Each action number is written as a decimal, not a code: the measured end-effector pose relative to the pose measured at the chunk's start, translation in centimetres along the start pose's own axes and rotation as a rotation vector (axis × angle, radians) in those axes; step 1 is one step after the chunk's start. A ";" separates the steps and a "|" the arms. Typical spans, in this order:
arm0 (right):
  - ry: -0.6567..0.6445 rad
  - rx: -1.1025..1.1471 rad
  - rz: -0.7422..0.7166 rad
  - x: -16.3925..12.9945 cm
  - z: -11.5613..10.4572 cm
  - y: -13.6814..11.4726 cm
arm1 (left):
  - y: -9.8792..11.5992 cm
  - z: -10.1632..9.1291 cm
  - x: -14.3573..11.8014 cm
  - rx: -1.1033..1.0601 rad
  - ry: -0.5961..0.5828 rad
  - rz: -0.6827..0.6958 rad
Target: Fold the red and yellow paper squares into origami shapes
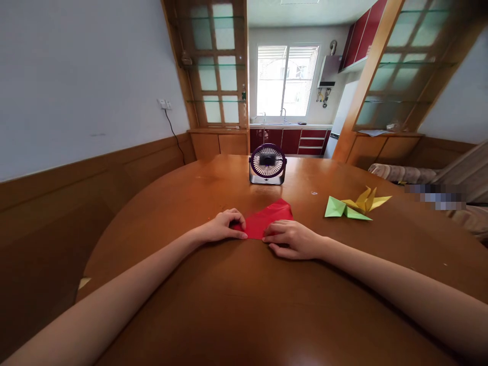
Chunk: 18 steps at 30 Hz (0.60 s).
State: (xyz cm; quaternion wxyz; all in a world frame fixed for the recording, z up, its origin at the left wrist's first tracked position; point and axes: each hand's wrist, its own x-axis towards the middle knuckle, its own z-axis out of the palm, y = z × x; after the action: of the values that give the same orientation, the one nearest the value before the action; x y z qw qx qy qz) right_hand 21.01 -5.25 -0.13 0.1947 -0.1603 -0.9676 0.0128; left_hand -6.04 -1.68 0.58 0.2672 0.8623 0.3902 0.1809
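Observation:
A folded red paper [269, 217] lies flat on the round wooden table [244, 305], straight ahead of me. My left hand [224, 225] presses its fingertips on the paper's near left corner. My right hand [293, 239] rests on the paper's near right edge, fingers curled down against it. Both hands pin the sheet to the table rather than lift it. The far point of the paper sticks out beyond my hands toward the fan.
A small purple desk fan [267, 163] stands at the table's far middle. Folded green paper [343, 209] and a yellow origami piece [366, 200] lie to the right. A paper scrap [84, 282] sits at the table's left edge. Walls and cabinets surround the table.

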 end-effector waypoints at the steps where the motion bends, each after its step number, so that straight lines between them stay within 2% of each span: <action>1: 0.005 0.018 0.002 0.0 0.0 0.0 | 0.3 0.2 0.1 0.045 0.017 -0.018; 7: 0.058 0.114 0.012 0.2 0.3 0.2 | 1.2 2.2 1.0 0.301 0.165 -0.130; 10: 0.074 0.162 0.025 0.0 0.4 0.4 | 1.1 3.0 1.3 0.388 0.222 -0.134; 14: 0.098 0.261 0.073 -0.2 0.5 0.4 | 0.8 2.7 1.3 0.376 0.195 -0.103; 16: 0.176 0.315 0.127 -0.2 0.4 0.6 | 0.7 2.2 1.0 0.350 0.170 -0.089; 18: 0.307 0.329 0.208 -0.3 0.1 1.2 | 0.7 1.8 0.7 0.324 0.159 -0.080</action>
State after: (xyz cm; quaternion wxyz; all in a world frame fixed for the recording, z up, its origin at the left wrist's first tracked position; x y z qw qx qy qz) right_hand 21.61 -4.18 -0.49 0.3608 -0.2252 -0.8898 0.1658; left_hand -4.33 -2.11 -0.36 0.0999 0.8608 0.4683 0.1724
